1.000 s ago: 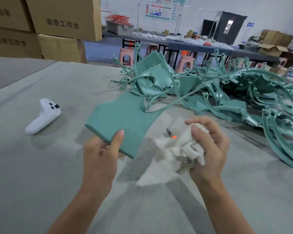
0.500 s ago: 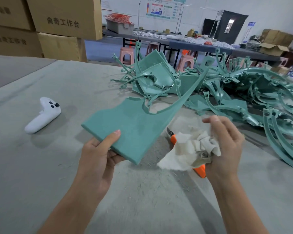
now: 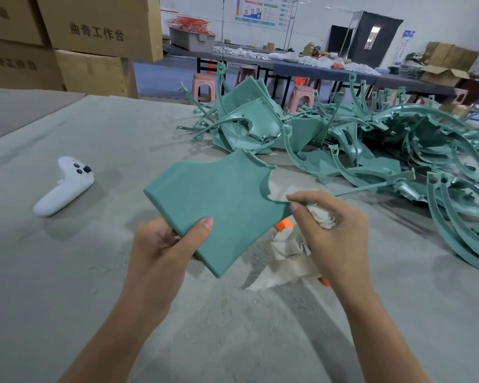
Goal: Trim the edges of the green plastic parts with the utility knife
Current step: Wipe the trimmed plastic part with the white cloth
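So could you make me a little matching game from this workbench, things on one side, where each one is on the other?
Things:
1. green panel
2. white controller
3. pile of green parts
4. white cloth

Places:
A. heaped at the table's far right
B. lying alone at the left
C. held up by both hands
D. bunched in the right hand

Pairs: 1-C, 2-B, 3-A, 4-D

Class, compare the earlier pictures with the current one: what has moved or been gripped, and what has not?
The right hand, cloth and orange knife in its grip, has moved up to the green part, thumb and forefinger now at its notched right edge. The left hand keeps its grip on the lower corner and has tilted the part flatter. The white controller and green pile are unchanged.
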